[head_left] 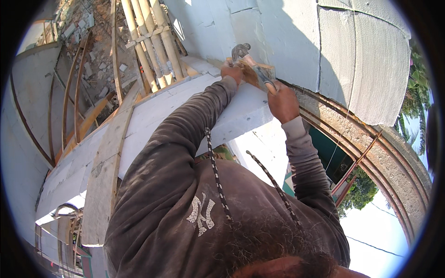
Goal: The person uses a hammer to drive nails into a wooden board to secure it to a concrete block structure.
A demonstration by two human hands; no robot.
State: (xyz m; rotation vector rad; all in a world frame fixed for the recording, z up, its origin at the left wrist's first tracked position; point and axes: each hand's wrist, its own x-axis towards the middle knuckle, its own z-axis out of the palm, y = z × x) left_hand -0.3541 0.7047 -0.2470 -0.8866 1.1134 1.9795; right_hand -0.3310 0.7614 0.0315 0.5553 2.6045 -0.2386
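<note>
My right hand is wrapped round the lower end of a claw hammer. The hammer slants up and left, its dark metal head close to my left hand. My left hand is closed just left of the hammer head, against the foot of the pale wall. Whatever its fingers pinch is too small and hidden to make out. A short piece of wood sits between the hands, partly behind the hammer, on top of a white block wall.
Bamboo poles bound with a crosspiece stand at the upper left, above rubble. A long wooden plank crosses the white blocks on the left. The pale block wall rises ahead. A concrete beam with reddish rods curves along the right.
</note>
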